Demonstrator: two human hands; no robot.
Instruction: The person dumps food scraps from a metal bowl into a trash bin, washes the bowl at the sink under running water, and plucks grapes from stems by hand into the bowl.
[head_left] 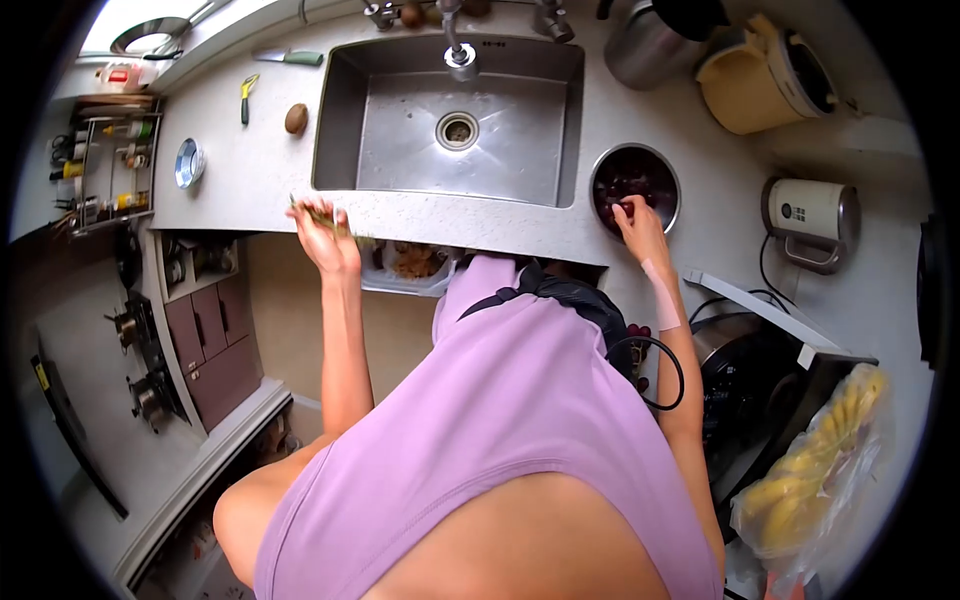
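Note:
My left hand [325, 238] is palm up over the counter's front edge, left of the sink, its fingers curled round thin green stems [318, 212]. Below and right of it, an open drawer bin [384, 277] holds brownish scraps. On the right, my right hand [640, 222] reaches into a round metal bowl [674, 185] of dark red fruit [624, 172]. Its fingers are pinched at the fruit, and a dark round piece seems to be between the fingertips.
The steel sink [400, 130] lies between my hands. A brown kiwi-like fruit [296, 118], a peeler [246, 98], a knife [290, 58] and a small bowl [188, 163] sit to the left. An electric kettle [812, 215] and bagged bananas [810, 470] are at right.

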